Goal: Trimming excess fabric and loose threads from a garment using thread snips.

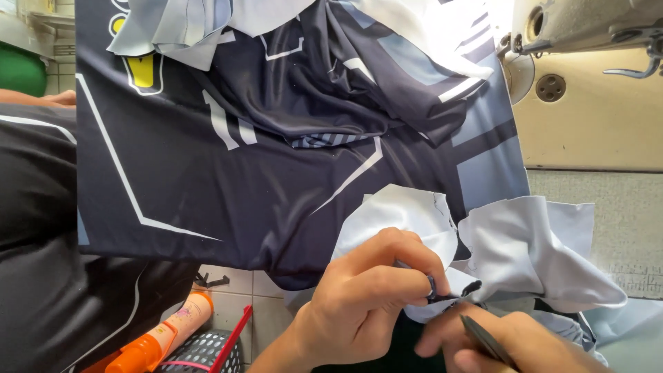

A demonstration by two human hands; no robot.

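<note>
A dark navy jersey (276,173) with white lines and pale blue panels lies spread across the view. At its lower right edge sits a folded pale grey-white fabric part (532,249). My left hand (366,297) pinches the edge of this pale fabric between thumb and fingers, where a small dark bit of thread (469,287) sticks out. My right hand (504,342) is just below and to the right, holding a thin dark pointed tool (483,338) close to that pinched spot. The lower part of both hands is cut off by the frame.
A beige sewing machine (587,27) and its bed (601,124) stand at the upper right. An orange-capped bottle (159,338) and a dark mesh basket (200,356) sit on the tiled floor at the lower left. Black cloth (41,242) fills the left side.
</note>
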